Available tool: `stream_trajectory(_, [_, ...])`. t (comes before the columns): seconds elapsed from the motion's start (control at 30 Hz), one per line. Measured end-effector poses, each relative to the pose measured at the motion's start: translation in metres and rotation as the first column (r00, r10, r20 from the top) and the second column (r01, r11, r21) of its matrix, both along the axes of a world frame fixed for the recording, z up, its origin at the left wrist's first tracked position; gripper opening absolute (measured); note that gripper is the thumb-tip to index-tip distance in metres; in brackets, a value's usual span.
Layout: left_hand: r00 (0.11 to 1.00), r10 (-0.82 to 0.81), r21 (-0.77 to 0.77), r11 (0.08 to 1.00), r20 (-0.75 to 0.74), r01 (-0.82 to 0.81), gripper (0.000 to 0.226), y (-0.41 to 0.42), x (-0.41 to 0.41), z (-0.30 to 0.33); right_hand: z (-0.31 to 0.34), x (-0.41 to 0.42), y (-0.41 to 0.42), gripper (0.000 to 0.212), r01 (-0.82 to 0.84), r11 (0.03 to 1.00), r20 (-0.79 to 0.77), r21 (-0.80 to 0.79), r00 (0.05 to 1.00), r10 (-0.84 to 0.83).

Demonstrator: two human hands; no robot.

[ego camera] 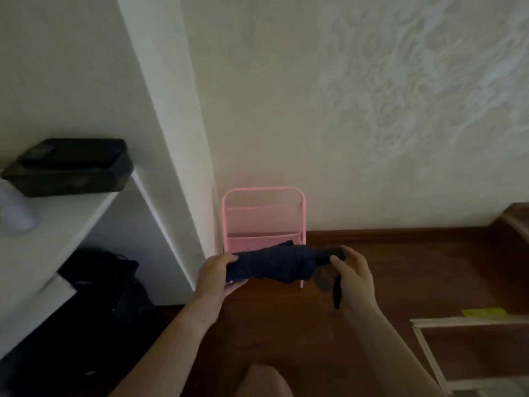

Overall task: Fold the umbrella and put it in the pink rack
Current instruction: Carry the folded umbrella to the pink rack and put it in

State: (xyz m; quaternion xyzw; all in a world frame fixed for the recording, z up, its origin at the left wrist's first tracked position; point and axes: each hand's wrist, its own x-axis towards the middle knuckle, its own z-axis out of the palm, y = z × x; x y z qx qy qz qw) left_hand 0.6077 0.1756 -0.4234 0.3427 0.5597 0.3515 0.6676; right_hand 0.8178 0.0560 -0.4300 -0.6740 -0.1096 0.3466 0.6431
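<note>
You hold the collapsed navy umbrella [272, 260] level across the middle of the view, with both hands wrapped on it. Your left hand [217, 272] is closed around its 9 o'clock end, fingers under the bunched fabric and thumb over the top. Your right hand [353, 275] is closed around the dark handle end at 3 o'clock, and a black wrist strap [337, 293] hangs down past that palm toward 6 o'clock. The canopy is gathered but loose, with folds sagging below the shaft.

The pink rack [263, 219] stands on the wooden floor [400, 267] against the wall [343, 110], just behind the umbrella at 12 o'clock; the umbrella hides the rack's lower front. At 9 o'clock a white shelf [57, 224] carries a black box [71, 167], with a black bag [108, 282] below it. A pale frame [429, 353] lies on the floor at 4 o'clock.
</note>
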Motion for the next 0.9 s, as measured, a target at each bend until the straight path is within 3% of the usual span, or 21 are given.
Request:
stream_trajectory(0.1, [0.982, -0.087, 0.149, 0.982, -0.167, 0.112, 0.032, 0.052, 0.032, -0.046, -0.041, 0.036, 0.048, 0.034, 0.001, 0.994, -0.011, -0.108, 1.000, -0.002])
stream_trajectory(0.23, [0.915, -0.151, 0.241, 0.937, -0.375, 0.254, 0.031, 0.141, 0.068, -0.101, -0.095, 0.082, 0.138, 0.036, 0.001, 0.983, 0.019, -0.184, 1.000, 0.002])
stream_trajectory(0.43, [0.787, -0.224, 0.184, 0.902, -0.575, 0.391, 0.050, 0.271, 0.108, -0.194, -0.200, 0.135, 0.276, 0.035, -0.084, 0.915, 0.119, -0.395, 0.983, 0.142])
stream_trajectory(0.53, [0.700, -0.277, 0.138, 0.870, -0.658, 0.474, 0.040, 0.317, 0.114, -0.240, -0.244, 0.153, 0.320, 0.028, -0.076, 0.829, 0.261, -0.554, 0.930, 0.260])
stream_trajectory(0.73, [0.520, -0.295, 0.136, 0.758, -0.802, 0.639, 0.009, 0.330, 0.127, -0.305, -0.307, 0.173, 0.352, 0.018, 0.012, 0.715, 0.387, -0.700, 0.847, 0.365])
stream_trajectory(0.83, [0.471, -0.297, 0.140, 0.707, -0.831, 0.693, 0.024, 0.330, 0.122, -0.329, -0.318, 0.169, 0.354, 0.012, 0.006, 0.727, 0.436, -0.687, 0.804, 0.404])
stream_trajectory(0.9, [0.437, -0.290, 0.156, 0.656, -0.851, 0.739, 0.035, 0.328, 0.119, -0.335, -0.321, 0.162, 0.351, 0.011, -0.030, 0.720, 0.480, -0.694, 0.726, 0.493])
